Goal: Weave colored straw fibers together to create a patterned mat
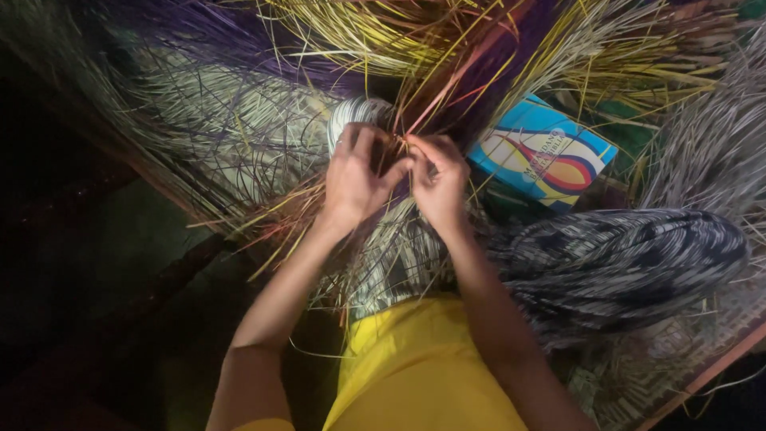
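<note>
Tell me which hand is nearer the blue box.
Right. The right hand works the straw strands just left of the blue box, not touching it. The left hand is farther left, beyond the right hand, beside the pale woven piece.

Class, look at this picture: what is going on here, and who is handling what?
A person in yellow clothing, seen from above, has both hands close together in a mass of long, thin dyed strips. The left hand and the right hand pinch a few strands between the fingertips, just in front of a pale striped woven piece. Loose bundles of yellow strips, purple strips and pale ones fan out all around. A blue box lies to the right, and a black-and-white patterned cloth covers the lap.
</note>
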